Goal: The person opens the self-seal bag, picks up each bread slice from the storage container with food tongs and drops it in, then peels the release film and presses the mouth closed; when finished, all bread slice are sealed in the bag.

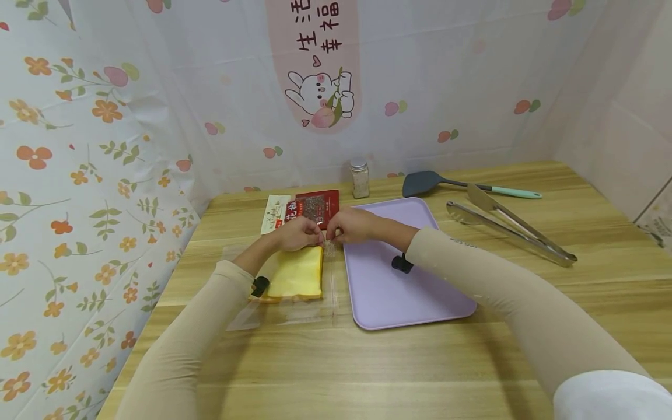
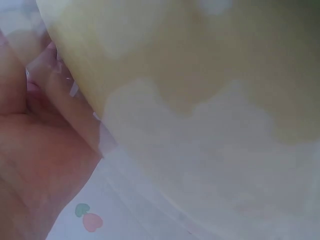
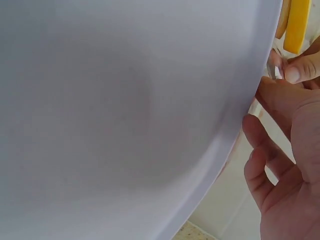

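A clear plastic bag [image 1: 329, 291] lies flat with square yellow slices [image 1: 295, 271] inside. At the bag's upper right edge, my left hand [image 1: 299, 233] and right hand [image 1: 350, 226] meet, each pinching the film between thumb and finger. In the right wrist view, the left thumb and my right hand [image 3: 285, 135] come together beside a yellow slice [image 3: 298, 25], and the other right fingers are loosely bent. Sheer film covers part of my left hand [image 2: 45, 135] in the left wrist view. Just right of the bag is a lilac tray [image 1: 388, 291], under my right forearm.
Behind my hands lie a red spice packet [image 1: 325, 201] and a cream packet [image 1: 274, 213]. A small shaker jar [image 1: 360, 179] stands by the back wall. On the right are a spatula [image 1: 422, 183] with a mint handle and metal tongs [image 1: 511, 224].
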Tool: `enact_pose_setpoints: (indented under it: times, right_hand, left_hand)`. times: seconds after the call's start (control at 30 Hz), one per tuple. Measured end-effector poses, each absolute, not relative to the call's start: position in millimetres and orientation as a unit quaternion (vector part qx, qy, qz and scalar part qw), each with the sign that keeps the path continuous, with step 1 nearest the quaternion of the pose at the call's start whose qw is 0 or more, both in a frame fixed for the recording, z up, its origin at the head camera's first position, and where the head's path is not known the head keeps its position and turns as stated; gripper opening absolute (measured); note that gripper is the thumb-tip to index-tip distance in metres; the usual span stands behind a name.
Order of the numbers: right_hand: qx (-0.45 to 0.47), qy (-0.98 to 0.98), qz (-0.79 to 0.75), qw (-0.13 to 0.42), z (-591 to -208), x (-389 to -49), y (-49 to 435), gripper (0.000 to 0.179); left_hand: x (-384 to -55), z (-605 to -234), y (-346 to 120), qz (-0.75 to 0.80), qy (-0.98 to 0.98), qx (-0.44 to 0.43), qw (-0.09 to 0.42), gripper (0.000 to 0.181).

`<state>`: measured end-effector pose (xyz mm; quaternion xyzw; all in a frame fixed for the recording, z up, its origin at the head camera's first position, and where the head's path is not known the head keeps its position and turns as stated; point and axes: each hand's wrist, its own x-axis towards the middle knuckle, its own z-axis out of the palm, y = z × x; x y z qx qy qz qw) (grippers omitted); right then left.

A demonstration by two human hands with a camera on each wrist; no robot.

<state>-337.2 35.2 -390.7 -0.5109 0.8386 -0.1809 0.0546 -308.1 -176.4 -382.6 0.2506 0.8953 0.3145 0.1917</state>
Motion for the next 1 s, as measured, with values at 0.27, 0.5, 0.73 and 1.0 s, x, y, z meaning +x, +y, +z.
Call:
enact_pose_setpoints:
  times: [0.27, 0.5, 0.73, 1.0]
  right_hand:
    - [-0.508, 0.847, -0.151, 0.034, -387.5, -334.7, 33.6, 0.013]
    - [-0.515, 0.839, -0.174, 0.008, -391.2, -334.4, 35.0, 0.008]
    - [-0.52, 0.835, -0.18, -0.007, -393.6, -334.6, 35.0, 0.008]
    - [-0.486, 0.835, -0.255, 0.033, -393.5, -333.0, 34.8, 0.008]
  left_hand:
    - [-307.7, -382.3, -176.5, 0.317, 0.894, 0.251, 0.193, 0.019]
    - [-307.1, -382.6, -176.8, 0.369, 0.874, 0.226, 0.22, 0.017]
    - [-308.1, -385.9, -178.3, 0.394, 0.864, 0.208, 0.235, 0.017]
    - [-308.2, -385.6, -179.5, 0.403, 0.857, 0.22, 0.235, 0.016]
